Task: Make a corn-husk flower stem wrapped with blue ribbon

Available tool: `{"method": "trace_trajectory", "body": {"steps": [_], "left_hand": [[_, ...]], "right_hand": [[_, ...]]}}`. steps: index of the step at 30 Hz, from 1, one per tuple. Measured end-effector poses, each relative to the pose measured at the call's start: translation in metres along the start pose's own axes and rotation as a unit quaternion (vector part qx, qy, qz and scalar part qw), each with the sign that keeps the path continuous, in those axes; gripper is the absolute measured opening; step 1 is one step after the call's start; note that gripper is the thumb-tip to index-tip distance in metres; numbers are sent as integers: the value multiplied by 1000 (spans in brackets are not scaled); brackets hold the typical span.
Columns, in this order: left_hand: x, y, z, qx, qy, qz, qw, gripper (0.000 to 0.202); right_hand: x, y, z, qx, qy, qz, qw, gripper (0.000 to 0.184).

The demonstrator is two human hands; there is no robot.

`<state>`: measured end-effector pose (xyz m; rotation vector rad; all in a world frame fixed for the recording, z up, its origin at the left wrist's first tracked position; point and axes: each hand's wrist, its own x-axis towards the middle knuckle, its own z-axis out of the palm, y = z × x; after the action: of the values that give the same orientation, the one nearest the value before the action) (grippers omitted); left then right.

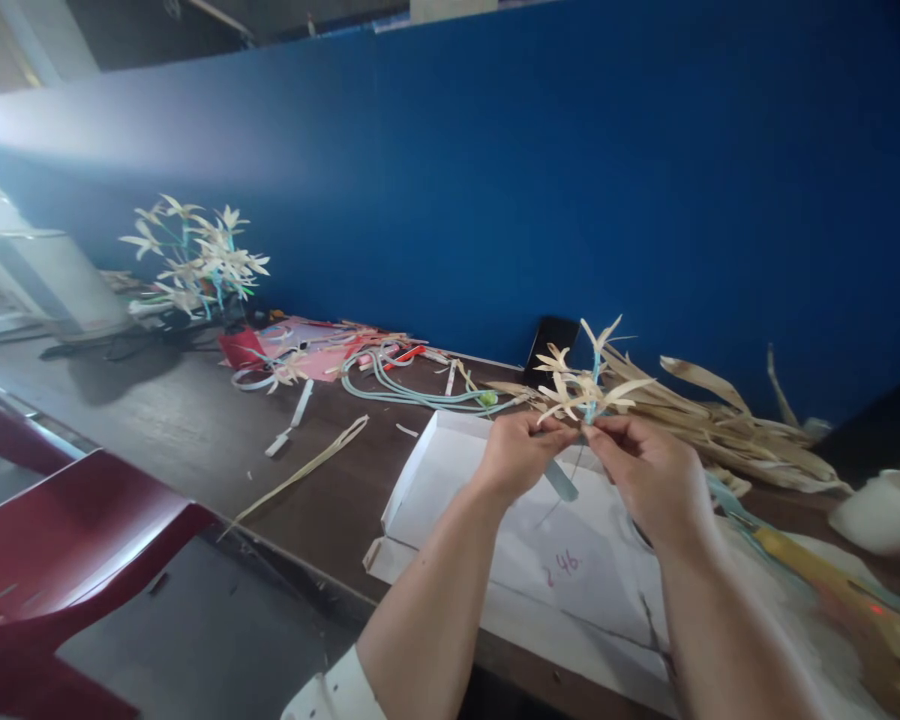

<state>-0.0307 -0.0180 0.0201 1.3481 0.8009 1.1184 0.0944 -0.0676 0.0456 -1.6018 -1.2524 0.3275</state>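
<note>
My left hand and my right hand are both pinched on a small stem of straw-coloured leaf flowers wrapped in pale blue tape. I hold it upright above a white cardboard box lid. The stem's lower end pokes out below my left fingers. Behind the flowers lies a pile of dried husk leaves.
A finished bunch of leaf flowers stands at the far left of the dark wooden table. Pale blue tubing, pink paper and loose strips lie along the blue wall. A red chair sits at left. A white roll rests at right.
</note>
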Motion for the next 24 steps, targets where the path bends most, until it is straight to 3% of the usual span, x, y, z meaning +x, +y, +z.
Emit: {"method": "trace_trajectory", "body": {"steps": [5, 11, 16, 24], "left_hand": [[-1, 2, 2, 4, 23, -16, 1000, 23], [-3, 2, 7, 3, 38, 40, 998, 17], [2, 0, 10, 18, 47, 77, 996, 17], [15, 14, 22, 107, 126, 84, 983, 15]], "right_hand": [[0, -3, 3, -2, 20, 7, 1000, 28], [-1, -6, -3, 19, 32, 38, 999, 34], [5, -8, -3, 19, 37, 18, 999, 34], [29, -7, 3, 58, 46, -3, 997, 36]]}}
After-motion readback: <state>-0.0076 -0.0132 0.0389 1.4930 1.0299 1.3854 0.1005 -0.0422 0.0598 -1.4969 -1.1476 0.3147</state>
